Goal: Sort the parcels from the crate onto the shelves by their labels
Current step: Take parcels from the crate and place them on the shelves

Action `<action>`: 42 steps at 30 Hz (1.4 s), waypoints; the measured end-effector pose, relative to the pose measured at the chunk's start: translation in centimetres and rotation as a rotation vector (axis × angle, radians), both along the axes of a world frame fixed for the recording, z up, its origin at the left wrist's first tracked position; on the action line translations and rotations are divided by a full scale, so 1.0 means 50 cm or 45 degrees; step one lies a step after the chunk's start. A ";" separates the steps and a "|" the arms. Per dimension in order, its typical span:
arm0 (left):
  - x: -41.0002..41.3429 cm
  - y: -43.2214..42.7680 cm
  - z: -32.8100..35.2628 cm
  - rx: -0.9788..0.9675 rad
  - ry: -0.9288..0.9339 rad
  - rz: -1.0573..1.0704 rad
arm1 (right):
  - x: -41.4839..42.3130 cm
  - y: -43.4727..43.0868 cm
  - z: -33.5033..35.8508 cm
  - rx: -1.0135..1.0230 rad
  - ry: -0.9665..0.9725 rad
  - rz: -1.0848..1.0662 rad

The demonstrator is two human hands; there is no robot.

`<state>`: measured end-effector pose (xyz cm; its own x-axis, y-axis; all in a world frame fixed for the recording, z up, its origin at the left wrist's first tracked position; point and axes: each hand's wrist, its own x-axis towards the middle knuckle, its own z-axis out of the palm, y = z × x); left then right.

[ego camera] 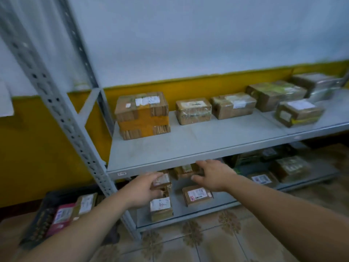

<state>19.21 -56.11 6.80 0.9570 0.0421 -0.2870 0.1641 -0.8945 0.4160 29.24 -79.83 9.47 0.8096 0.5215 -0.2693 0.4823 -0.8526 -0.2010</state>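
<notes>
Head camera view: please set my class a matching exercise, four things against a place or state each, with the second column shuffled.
1. orange-taped box
2. crate
3. left hand
4. right hand

A. on the floor
B. fingers spread
C. on the upper shelf
D. grips a small parcel

Pairs: 1-C, 2-A, 3-D, 4-B.

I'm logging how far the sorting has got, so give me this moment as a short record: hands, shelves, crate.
left hand: grips a small brown parcel at the front of the lower shelf
right hand: open, fingers spread, reaching in over a back parcel; contact unclear
upper shelf: six parcels, with the largest parcel at the left end
lower shelf: several labelled parcels
crate: on the floor to the left, holds parcels
</notes>
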 end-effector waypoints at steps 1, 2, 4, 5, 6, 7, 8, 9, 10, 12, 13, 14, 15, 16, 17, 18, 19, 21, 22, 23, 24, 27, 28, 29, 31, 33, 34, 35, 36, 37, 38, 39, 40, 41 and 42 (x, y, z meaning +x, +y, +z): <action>-0.023 -0.013 0.045 0.008 -0.031 0.028 | -0.020 -0.007 0.041 0.020 -0.023 0.007; -0.046 -0.025 0.090 0.028 -0.062 0.060 | -0.039 -0.013 0.080 0.037 -0.049 0.022; -0.103 -0.050 0.170 0.094 -0.107 0.103 | -0.082 -0.027 0.148 0.045 -0.102 0.060; -0.134 -0.064 0.203 0.107 -0.137 0.131 | -0.104 -0.034 0.177 0.045 -0.134 0.082; -0.168 -0.079 0.232 0.110 -0.163 0.165 | -0.128 -0.042 0.202 0.054 -0.164 0.105; -0.201 -0.094 0.256 0.115 -0.187 0.196 | -0.151 -0.050 0.221 0.078 -0.191 0.129; -0.234 -0.109 0.275 0.127 -0.200 0.225 | -0.173 -0.058 0.239 0.100 -0.208 0.152; -0.268 -0.126 0.293 0.138 -0.204 0.257 | -0.196 -0.064 0.255 0.112 -0.222 0.173; -0.296 -0.140 0.308 0.146 -0.203 0.276 | -0.215 -0.069 0.267 0.112 -0.234 0.192; -0.362 -0.166 0.342 0.172 -0.203 0.296 | -0.258 -0.076 0.301 0.108 -0.258 0.243; -0.393 -0.175 0.359 0.183 -0.209 0.308 | -0.279 -0.077 0.319 0.112 -0.268 0.263; -0.427 -0.180 0.377 0.195 -0.227 0.330 | -0.303 -0.074 0.336 0.123 -0.280 0.278; -0.461 -0.179 0.394 0.208 -0.254 0.351 | -0.327 -0.069 0.352 0.137 -0.291 0.292; -0.490 -0.174 0.408 0.220 -0.279 0.369 | -0.350 -0.061 0.367 0.147 -0.305 0.309; -0.519 -0.165 0.423 0.228 -0.300 0.380 | -0.372 -0.048 0.381 0.153 -0.320 0.331; -0.548 -0.155 0.436 0.230 -0.316 0.393 | -0.396 -0.032 0.395 0.163 -0.333 0.354; -0.577 -0.142 0.448 0.232 -0.332 0.405 | -0.420 -0.012 0.408 0.180 -0.345 0.375; -0.637 -0.106 0.467 0.245 -0.350 0.436 | -0.472 0.038 0.437 0.240 -0.362 0.412; -0.669 -0.085 0.476 0.249 -0.351 0.459 | -0.500 0.067 0.450 0.278 -0.356 0.424; -0.699 -0.062 0.485 0.252 -0.354 0.480 | -0.526 0.098 0.462 0.318 -0.344 0.438; -0.730 -0.037 0.491 0.253 -0.353 0.501 | -0.551 0.130 0.472 0.349 -0.327 0.457; -0.819 0.031 0.509 0.264 -0.351 0.569 | -0.617 0.231 0.492 0.407 -0.292 0.517; -0.845 0.050 0.515 0.271 -0.347 0.588 | -0.638 0.262 0.497 0.428 -0.279 0.532; -0.869 0.070 0.519 0.276 -0.346 0.605 | -0.658 0.294 0.500 0.454 -0.266 0.547; -0.910 0.106 0.523 0.273 -0.341 0.652 | -0.694 0.353 0.504 0.501 -0.231 0.569; -0.940 0.141 0.523 0.241 -0.333 0.712 | -0.720 0.409 0.505 0.536 -0.193 0.603; -0.950 0.158 0.520 0.232 -0.331 0.736 | -0.728 0.435 0.504 0.543 -0.182 0.627; -0.956 0.177 0.516 0.227 -0.329 0.754 | -0.732 0.460 0.502 0.537 -0.182 0.655; -0.957 0.195 0.510 0.222 -0.326 0.768 | -0.732 0.484 0.500 0.521 -0.193 0.682; -0.955 0.214 0.503 0.217 -0.324 0.778 | -0.727 0.507 0.497 0.507 -0.208 0.708; -0.949 0.233 0.496 0.212 -0.323 0.786 | -0.719 0.531 0.492 0.501 -0.221 0.730; -0.939 0.253 0.488 0.208 -0.322 0.795 | -0.708 0.553 0.485 0.498 -0.235 0.748; -0.926 0.275 0.479 0.203 -0.322 0.808 | -0.694 0.576 0.478 0.492 -0.252 0.764; -0.910 0.295 0.469 0.196 -0.320 0.825 | -0.677 0.596 0.471 0.482 -0.267 0.778; -0.893 0.313 0.458 0.185 -0.316 0.841 | -0.659 0.615 0.461 0.465 -0.275 0.795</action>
<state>-25.46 -40.48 29.72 0.7546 0.6561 -0.0118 0.6061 -0.6899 0.3958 -3.72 -49.10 32.53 0.3496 0.9264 0.1399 0.9147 -0.3052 -0.2650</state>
